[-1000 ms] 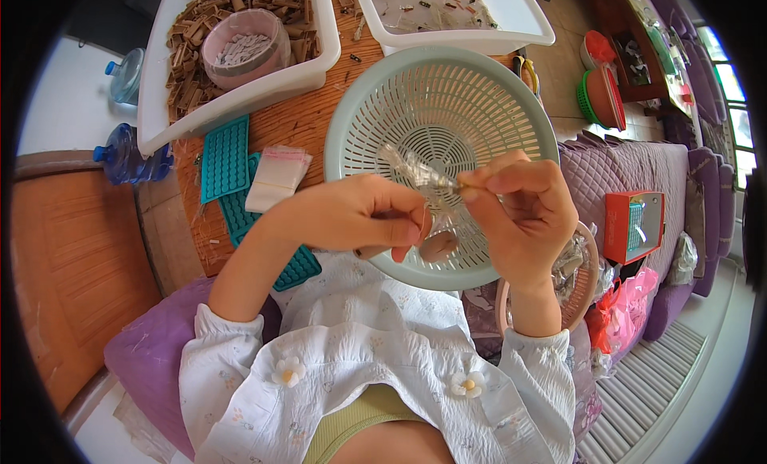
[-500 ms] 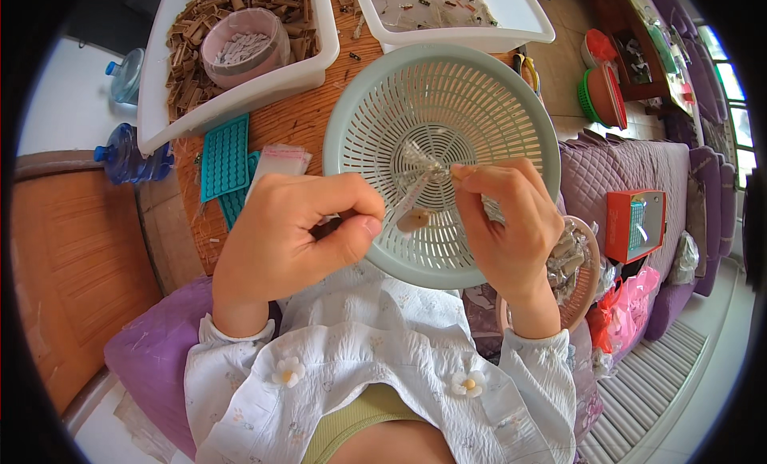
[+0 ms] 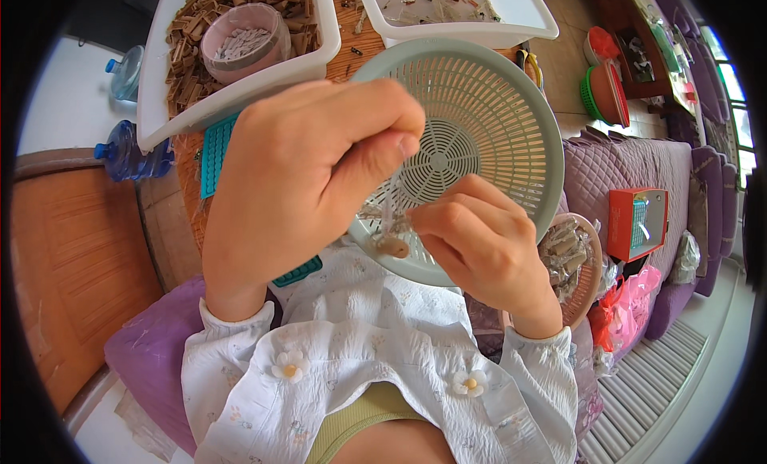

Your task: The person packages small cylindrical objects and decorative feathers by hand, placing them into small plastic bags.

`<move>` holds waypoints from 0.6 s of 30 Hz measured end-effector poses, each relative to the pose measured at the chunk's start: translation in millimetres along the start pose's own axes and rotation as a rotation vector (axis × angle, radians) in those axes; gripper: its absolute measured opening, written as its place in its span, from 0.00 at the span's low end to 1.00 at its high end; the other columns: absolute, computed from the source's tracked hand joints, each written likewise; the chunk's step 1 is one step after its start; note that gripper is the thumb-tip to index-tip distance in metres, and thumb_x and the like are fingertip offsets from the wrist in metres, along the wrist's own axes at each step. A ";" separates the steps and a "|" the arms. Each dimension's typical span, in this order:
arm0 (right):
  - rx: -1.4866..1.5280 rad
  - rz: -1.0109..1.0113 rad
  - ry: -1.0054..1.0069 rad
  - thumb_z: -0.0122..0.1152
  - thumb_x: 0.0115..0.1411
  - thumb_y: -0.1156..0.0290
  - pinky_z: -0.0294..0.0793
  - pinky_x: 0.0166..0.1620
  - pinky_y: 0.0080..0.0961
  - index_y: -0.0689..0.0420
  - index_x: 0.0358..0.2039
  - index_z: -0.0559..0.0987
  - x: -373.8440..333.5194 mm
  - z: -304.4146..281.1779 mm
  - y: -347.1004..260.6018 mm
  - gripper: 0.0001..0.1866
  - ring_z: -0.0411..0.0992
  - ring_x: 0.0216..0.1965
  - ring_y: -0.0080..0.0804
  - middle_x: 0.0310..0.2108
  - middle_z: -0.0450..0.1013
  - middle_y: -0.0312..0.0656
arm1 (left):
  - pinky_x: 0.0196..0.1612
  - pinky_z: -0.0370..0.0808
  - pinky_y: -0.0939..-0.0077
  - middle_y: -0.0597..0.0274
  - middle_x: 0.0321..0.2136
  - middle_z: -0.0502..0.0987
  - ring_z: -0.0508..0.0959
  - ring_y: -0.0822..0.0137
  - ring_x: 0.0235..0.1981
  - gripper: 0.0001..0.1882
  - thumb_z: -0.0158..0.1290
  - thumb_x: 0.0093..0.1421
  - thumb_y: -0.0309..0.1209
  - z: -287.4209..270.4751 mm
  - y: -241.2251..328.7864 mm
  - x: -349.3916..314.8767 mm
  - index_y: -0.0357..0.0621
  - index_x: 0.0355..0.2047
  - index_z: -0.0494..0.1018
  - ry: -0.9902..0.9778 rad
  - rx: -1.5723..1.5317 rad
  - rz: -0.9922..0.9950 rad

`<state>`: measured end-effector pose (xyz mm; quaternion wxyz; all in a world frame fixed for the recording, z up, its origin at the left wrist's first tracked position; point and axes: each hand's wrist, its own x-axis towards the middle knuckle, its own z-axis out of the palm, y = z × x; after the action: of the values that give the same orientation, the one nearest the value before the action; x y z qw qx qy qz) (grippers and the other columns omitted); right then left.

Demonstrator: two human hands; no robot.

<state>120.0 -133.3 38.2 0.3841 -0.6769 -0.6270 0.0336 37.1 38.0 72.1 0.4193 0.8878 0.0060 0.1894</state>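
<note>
Left hand pinching clear film strip, right hand pinching small tan piece, over round slotted plastic basket, far white tray of brown chips.

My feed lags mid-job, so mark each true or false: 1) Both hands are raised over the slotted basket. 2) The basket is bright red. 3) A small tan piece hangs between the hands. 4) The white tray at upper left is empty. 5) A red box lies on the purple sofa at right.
1) True: the left hand and right hand are over the slotted basket.
2) False: it is pale grey-green.
3) True: a small tan piece hangs below the pinching fingertips.
4) False: the white tray holds brown chips and a pink bowl.
5) True: the red box lies on the purple sofa.
</note>
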 end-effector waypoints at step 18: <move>0.236 0.250 0.401 0.60 0.38 0.87 0.67 0.23 0.20 0.61 0.21 0.73 -1.9 5.5 10.2 0.09 0.68 0.21 0.28 0.21 0.72 0.38 | 0.17 0.67 0.79 0.68 0.20 0.72 0.70 0.74 0.15 0.16 0.53 0.53 0.43 36.4 -16.0 -31.2 0.42 0.27 0.70 0.190 -0.117 -0.183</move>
<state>125.1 -131.5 27.8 0.5698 -0.6927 -0.4416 0.0187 22.9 16.1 28.8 0.4836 0.8356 0.1155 0.2337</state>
